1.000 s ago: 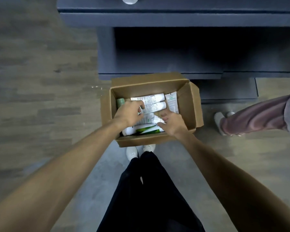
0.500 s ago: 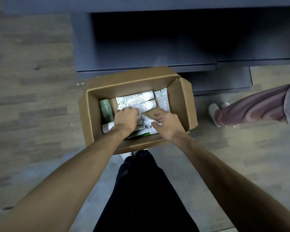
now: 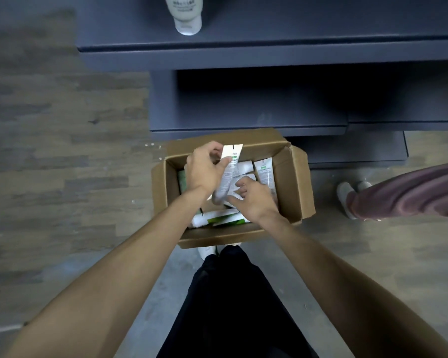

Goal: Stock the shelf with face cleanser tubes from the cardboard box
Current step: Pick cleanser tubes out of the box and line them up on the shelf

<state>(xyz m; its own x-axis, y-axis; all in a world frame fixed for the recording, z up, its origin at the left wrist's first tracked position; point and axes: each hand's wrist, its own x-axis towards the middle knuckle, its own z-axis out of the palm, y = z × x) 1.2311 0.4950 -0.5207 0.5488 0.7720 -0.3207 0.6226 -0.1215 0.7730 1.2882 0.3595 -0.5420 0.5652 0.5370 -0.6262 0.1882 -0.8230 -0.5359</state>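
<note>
Tube point(image 3: 229, 169) in left hand point(image 3: 204, 169)

Both bare forearms reach forward and down, converging. The left hand point(image 3: 204, 167) is raised, fingers and thumb curled in a pinch. Just below and to its right, the right hand point(image 3: 254, 198) hangs lower, fingers loosely bent and spread.

- The scene is dim and cool-toned, with soft, even light from above and no glare
- The recess under the shelf point(image 3: 269, 55) falls into deep shadow, nearly black toward the right
- Print on the tube point(image 3: 229, 171) in the left hand point(image 3: 204, 169) is too soft to read
- Wide-angle distortion stretches both forearms at the bottom corners
- The floor point(image 3: 49, 151) is smeared at the left edge
</note>
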